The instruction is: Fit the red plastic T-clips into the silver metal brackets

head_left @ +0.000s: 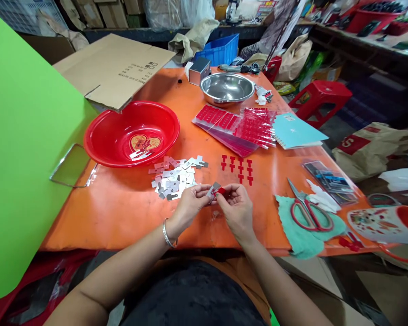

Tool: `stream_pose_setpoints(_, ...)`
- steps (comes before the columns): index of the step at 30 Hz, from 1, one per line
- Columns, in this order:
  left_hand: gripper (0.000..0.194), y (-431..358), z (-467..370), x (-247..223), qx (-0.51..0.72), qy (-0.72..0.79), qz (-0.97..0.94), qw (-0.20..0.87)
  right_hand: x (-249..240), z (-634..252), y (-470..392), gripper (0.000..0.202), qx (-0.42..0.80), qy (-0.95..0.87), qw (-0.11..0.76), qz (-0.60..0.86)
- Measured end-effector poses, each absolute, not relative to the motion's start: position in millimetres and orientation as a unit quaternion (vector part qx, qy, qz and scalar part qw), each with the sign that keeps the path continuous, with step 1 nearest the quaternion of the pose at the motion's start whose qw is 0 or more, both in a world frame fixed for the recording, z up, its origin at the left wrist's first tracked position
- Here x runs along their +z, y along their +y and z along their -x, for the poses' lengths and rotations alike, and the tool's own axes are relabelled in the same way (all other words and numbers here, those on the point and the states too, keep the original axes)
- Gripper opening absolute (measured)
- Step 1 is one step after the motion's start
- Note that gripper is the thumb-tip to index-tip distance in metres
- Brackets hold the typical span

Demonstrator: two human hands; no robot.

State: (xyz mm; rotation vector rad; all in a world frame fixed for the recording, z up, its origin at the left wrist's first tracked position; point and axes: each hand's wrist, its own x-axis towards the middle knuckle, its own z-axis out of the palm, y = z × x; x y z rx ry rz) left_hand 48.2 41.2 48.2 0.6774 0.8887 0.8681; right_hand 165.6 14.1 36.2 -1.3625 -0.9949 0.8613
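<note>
Between both hands, above the orange table, is a small flat metal plate (212, 189). My left hand (194, 199) pinches its left side between thumb and fingers. My right hand (236, 206) is closed on a small red sticker (219, 190) against the plate's right side. Left of the hands lies a loose pile of similar metal plates (177, 177). Several red T-shaped stickers (240, 168) lie in short columns just beyond my right hand. Behind them are clear sheets of red stickers (236, 124). A red basin (132, 133) at the left holds a few plates.
A steel bowl (227, 88) and a blue notebook (297, 130) stand farther back. Scissors (309, 210) rest on a green cloth (292, 235) at the right, near a white mug (377, 224). A cardboard sheet (115, 68) overhangs the basin, and a green panel (27, 149) borders the left.
</note>
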Motion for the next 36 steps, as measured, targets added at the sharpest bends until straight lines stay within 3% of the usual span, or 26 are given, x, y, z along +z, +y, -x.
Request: stream_pose_setpoints(36, 0.032, 34, -52, 49, 0.408, 0.406, -0.361, 0.733, 26, -162, 9, 0.017, 0.306, -0.460, 0.563, 0.615)
